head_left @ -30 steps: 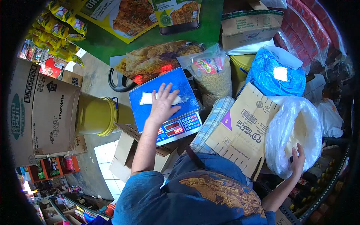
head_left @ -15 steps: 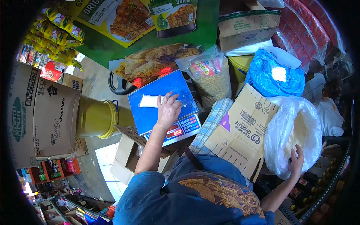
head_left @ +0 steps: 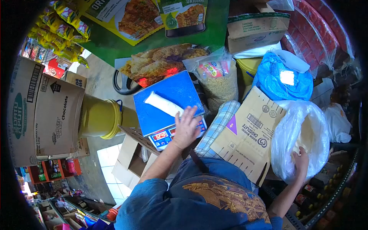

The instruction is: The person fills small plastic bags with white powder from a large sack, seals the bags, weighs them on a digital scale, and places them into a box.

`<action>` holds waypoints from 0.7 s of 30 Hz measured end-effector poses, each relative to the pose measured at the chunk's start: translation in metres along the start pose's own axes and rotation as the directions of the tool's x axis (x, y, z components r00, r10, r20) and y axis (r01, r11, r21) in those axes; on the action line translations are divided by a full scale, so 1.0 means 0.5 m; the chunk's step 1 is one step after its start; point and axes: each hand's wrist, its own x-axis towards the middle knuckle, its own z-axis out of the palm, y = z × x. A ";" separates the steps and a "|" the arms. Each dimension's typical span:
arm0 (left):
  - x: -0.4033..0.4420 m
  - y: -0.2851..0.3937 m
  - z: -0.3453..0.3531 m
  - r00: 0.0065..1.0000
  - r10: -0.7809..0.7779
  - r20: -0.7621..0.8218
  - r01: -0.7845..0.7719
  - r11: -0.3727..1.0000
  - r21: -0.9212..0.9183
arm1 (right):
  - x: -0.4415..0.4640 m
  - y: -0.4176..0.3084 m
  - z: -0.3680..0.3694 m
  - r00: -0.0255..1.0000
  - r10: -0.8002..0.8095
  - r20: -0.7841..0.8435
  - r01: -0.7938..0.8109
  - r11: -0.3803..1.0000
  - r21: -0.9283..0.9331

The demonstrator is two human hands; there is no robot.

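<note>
A white, tube-shaped packet lies slantwise on the blue plate of a digital scale. The scale's red display appears to read 0.240. My left hand is open, fingers spread, over the plate's near right edge at the packet's lower end; whether it touches the packet I cannot tell. At the right, my right hand is at the mouth of a large clear plastic bag with pale contents. Its fingers are bent and close together, and what they hold, if anything, is hidden.
A flattened cardboard piece lies between scale and bag. Behind the scale stands a filled clear sack. A blue mesh bag sits farther right. An open carton and yellow bucket stand to the left.
My left hand has come off the packet's middle toward the near right edge. The packet has turned slantwise, and the display went from 0.00 to 0.240. My right fingers have curled at the bag's mouth.
</note>
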 end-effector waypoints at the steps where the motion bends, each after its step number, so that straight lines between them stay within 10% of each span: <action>1: 0.000 0.020 0.007 0.999 0.037 0.015 -0.036 0.999 -0.038 | 0.011 0.004 0.003 1.000 0.004 0.001 -0.004 0.997 -0.073; 8: -0.011 0.051 0.037 0.997 0.079 0.010 -0.077 0.993 -0.089 | 0.030 -0.033 -0.013 0.994 -0.002 0.110 0.050 0.898 -0.437; 21: 0.013 -0.063 0.003 0.968 -0.156 -0.195 0.198 0.956 0.218 | 0.023 -0.043 -0.010 0.992 0.047 0.116 0.001 0.923 -0.384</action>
